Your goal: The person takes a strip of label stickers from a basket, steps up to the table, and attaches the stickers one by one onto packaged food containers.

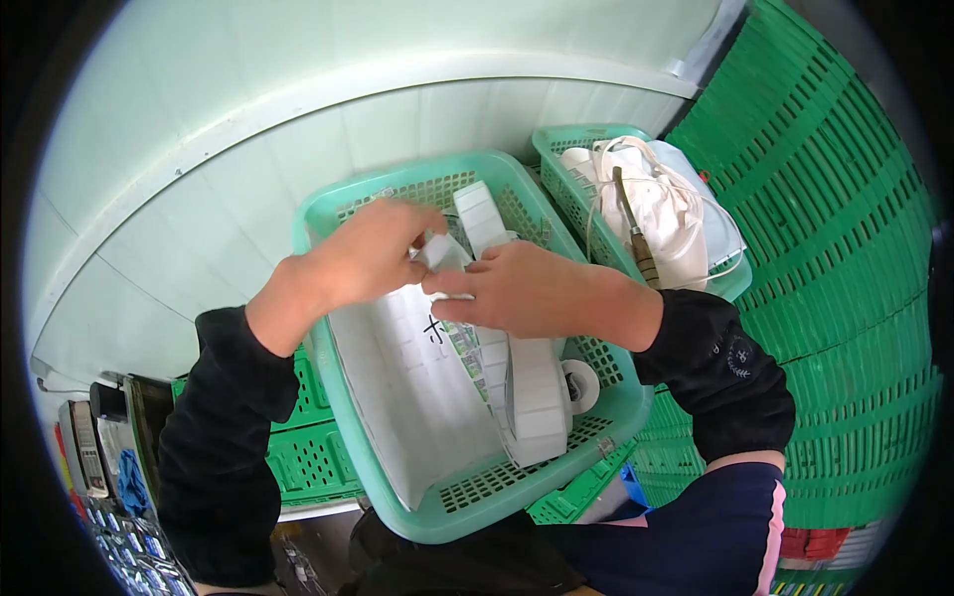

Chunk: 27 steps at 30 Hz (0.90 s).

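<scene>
My left hand (373, 248) is closed, with thumb and fingers pinching a strip of white labels (444, 254). Close beside it, my right hand (517, 288) has its thumb and fingers on the lower side of the same strip. Both hands are over a light green plastic basket (477, 521). Inside it lies a large white sheet (397, 397) with a black handwritten mark. A strip with green printed labels (467, 363) runs along the sheet. More white label strips (539, 397) fold and curl on the right, and a small white roll (582, 385) sits by the basket wall.
A second green basket (737, 288) at the back right holds white material, a pale cable (711, 189) and a wooden-handled tool (641, 253). Stacked green crates (795, 298) rise on the right. A pale wall (248, 149) stands behind. Small packs (124, 546) lie at lower left.
</scene>
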Each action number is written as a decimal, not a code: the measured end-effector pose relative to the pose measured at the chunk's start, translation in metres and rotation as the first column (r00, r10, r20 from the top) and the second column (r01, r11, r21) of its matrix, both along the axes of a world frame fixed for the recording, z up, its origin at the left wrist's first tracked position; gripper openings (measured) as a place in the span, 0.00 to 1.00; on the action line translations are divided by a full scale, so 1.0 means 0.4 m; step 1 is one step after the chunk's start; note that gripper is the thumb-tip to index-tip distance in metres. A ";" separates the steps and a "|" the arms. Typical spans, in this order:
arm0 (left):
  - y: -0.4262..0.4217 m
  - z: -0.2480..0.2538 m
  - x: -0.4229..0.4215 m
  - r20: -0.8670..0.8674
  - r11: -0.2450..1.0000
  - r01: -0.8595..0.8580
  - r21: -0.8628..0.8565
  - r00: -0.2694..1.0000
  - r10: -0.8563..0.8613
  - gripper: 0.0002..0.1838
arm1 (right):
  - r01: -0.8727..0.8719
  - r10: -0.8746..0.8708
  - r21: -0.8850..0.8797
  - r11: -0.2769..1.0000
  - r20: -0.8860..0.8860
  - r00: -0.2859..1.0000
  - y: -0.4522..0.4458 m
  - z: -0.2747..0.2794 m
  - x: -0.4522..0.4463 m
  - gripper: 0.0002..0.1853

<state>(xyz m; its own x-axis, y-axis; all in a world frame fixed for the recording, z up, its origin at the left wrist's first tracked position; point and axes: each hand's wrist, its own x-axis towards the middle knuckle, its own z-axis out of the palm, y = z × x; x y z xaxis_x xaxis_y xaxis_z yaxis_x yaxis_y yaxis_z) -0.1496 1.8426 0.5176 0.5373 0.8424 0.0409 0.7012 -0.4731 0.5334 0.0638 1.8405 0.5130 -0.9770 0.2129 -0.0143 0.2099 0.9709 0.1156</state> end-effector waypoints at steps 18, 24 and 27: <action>0.017 0.022 0.008 0.152 0.999 -0.013 -0.053 0.988 0.021 0.20 | -0.013 0.030 0.169 0.986 -0.094 0.995 0.003 -0.033 0.003 0.02; -0.010 0.039 -0.046 0.078 0.991 -0.118 -0.071 0.989 0.123 0.20 | 0.021 -0.005 0.092 0.996 -0.176 0.984 0.001 -0.013 0.024 0.03; -0.034 0.038 -0.043 0.196 0.964 -0.072 -0.257 0.973 0.124 0.20 | 0.018 0.029 0.151 0.988 -0.304 0.952 0.008 -0.020 0.037 0.04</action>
